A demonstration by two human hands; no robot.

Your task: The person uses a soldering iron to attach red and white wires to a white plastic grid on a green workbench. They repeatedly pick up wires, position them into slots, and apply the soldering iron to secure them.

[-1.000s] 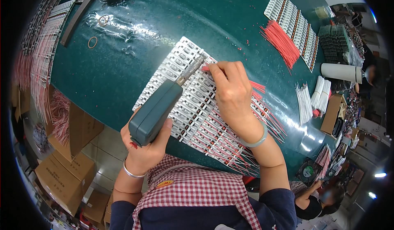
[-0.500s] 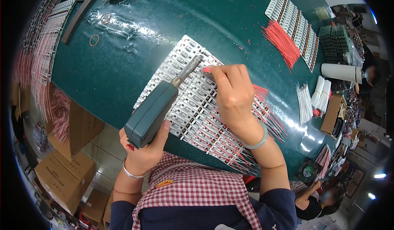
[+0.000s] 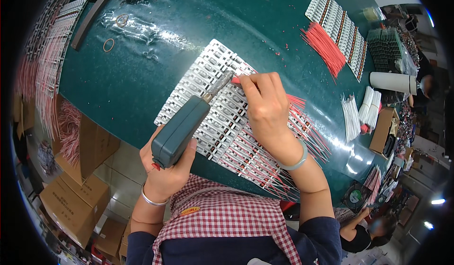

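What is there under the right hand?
Under the right hand lies the white component panel; red wires show on both sides. What the hand covers cannot be seen.

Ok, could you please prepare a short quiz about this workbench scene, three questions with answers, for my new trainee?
1. True or false: the left hand holds the soldering gun over the module panel.

2. What colour is the wire at the fingertips of the right hand?
A) white
B) red
C) black

3. Fill the gap: the right wrist wears a pale green bangle, and the left wrist wears a ____ one.

Key:
1. True.
2. B, red.
3. Silver.
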